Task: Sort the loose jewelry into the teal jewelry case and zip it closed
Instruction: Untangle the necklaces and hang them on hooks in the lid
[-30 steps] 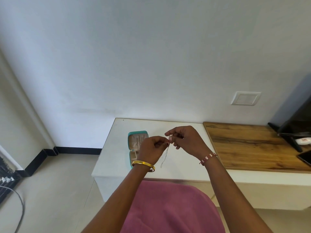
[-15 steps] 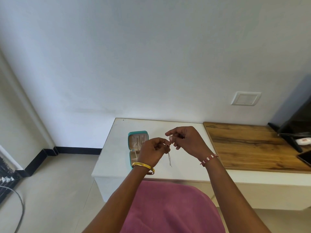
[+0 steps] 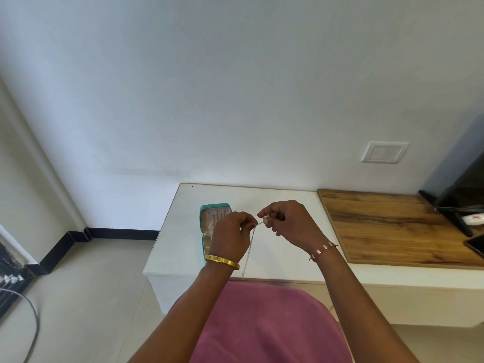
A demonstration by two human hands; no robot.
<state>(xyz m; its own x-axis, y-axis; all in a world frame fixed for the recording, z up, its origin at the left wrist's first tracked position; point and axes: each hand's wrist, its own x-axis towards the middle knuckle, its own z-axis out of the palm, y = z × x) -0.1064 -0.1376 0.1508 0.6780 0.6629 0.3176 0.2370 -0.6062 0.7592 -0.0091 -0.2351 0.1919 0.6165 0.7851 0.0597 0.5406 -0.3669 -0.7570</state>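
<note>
Chain (image 3: 250, 247): thin, light, fully limp; hangs in a doubled strand from between the hands, above the white table (image 3: 285, 205), just right of the case (image 3: 215, 218). Likely prone to knots and snags, links fine enough to kink. Best taken at the ends or at the small pendant (image 3: 266, 216), never mid-strand. Left hand (image 3: 230, 238): fingers curled, pinching chain near top. Right hand (image 3: 288, 224): fingertips pinching pendant end. Case open, lying flat at left of table, lid on far side, pieces already hung inside; lower half mostly hidden behind left hand.

Versus half a second back: hands barely shifted; hanging strand now reaches lower, down to near table edge. Case unmoved.
</note>
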